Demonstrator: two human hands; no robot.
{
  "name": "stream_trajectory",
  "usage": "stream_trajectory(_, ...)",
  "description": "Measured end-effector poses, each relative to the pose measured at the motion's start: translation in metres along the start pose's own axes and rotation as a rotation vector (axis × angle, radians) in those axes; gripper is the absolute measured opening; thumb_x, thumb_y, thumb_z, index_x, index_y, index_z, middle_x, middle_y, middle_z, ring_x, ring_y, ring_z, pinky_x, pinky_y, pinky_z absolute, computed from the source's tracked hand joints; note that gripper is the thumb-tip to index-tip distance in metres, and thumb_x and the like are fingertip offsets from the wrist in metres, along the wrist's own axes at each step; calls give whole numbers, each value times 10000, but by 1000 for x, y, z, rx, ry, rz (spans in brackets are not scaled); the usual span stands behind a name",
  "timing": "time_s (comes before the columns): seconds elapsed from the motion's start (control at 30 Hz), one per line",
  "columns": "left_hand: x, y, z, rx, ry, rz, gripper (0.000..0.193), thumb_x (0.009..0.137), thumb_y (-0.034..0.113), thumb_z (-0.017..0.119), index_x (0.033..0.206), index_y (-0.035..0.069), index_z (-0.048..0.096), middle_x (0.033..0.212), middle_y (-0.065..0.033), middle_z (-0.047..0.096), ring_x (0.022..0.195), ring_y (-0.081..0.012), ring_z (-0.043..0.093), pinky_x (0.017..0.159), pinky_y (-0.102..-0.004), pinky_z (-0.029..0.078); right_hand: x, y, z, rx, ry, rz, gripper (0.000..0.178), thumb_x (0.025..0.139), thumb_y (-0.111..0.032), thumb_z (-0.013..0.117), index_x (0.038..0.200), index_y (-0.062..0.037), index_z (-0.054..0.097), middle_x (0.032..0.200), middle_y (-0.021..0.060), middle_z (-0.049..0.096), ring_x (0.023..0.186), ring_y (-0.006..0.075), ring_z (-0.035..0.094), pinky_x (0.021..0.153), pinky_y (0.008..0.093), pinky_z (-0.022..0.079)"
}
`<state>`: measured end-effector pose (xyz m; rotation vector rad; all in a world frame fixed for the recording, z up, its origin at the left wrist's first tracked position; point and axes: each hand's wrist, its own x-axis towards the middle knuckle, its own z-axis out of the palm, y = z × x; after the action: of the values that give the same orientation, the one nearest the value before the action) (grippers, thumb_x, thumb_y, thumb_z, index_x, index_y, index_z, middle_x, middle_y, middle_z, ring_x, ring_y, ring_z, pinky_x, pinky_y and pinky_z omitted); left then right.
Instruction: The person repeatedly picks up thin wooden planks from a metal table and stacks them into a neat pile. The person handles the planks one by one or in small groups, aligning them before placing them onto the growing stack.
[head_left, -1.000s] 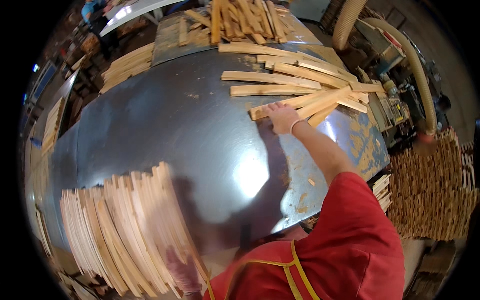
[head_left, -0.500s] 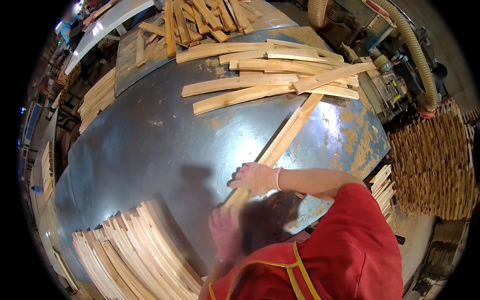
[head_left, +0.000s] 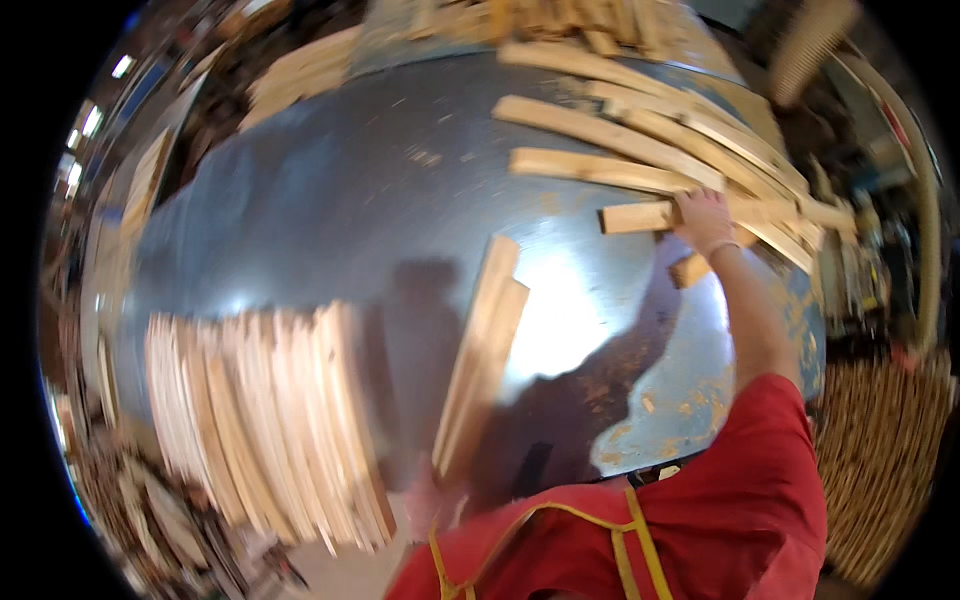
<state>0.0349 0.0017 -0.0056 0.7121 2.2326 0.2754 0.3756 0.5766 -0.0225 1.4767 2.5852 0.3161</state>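
My left hand point(head_left: 437, 500), smeared by motion, grips the near end of two narrow wooden boards point(head_left: 485, 345) lying side by side. Their far ends point away from me over the metal table point(head_left: 330, 190), one reaching past the other. My right arm stretches to the far right, where my right hand point(head_left: 704, 220) is closed over a short-looking length of wooden board point(head_left: 637, 217). The rest of that board runs under my hand toward the loose boards point(head_left: 610, 130) fanned out there. Another board end point(head_left: 690, 270) shows beneath my wrist.
A tight row of pale boards point(head_left: 260, 420) stands at the near left edge of the table. More wood pieces point(head_left: 570, 20) lie heaped at the back. Stacked timber point(head_left: 885, 460) rises on the right, near a ribbed hose point(head_left: 815, 50).
My right hand has left the boards in my left hand and reached out to the loose boards at far right. The held boards have swung more upright and closer to me. The view has turned.
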Motion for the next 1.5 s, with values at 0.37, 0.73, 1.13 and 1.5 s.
stream_trajectory(0.37, -51, -112, -19, 154, 428, -10, 669, 914, 400, 745, 1489, 117, 553, 1165, -182, 708, 1053, -418, 698, 890, -544, 566, -114, -397, -72, 1436, -788, 126, 497, 1064, -518, 637, 1043, -24, 689, 802, 36, 636, 663, 124, 599, 568, 311, 495)
stream_trajectory(0.73, -63, -351, -47, -1397, 985, -606, 443, 962, 402, 719, 1131, -6, 694, 1074, -132, 731, 937, -239, 683, 768, -390, 562, -229, -540, -84, 1629, -603, 178, 536, 1026, -346, 732, 1459, -57, 605, 1207, 73, 691, 1074, 185, 628, 934, 379, 547)
stream_trajectory(1.13, -32, -218, -75, -599, 60, -49, 727, 970, 471, 726, 1549, 58, 574, 1370, -219, 719, 1290, -287, 680, 1115, -382, 516, -179, -504, -141, 1507, -458, 252, 550, 995, -341, 696, 1385, 33, 592, 1297, 190, 702, 1136, 286, 655, 987, 428, 533)
stream_trajectory(1.5, 92, -83, -138, -445, 190, -147, 961, 816, 625, 770, 1545, 54, 512, 1429, -254, 627, 1313, -418, 634, 1108, -488, 519, -107, -484, -111, 1029, -569, -195, 770, 891, -588, 744, 1309, 56, 693, 1184, 278, 777, 1146, 418, 748, 981, 478, 575)
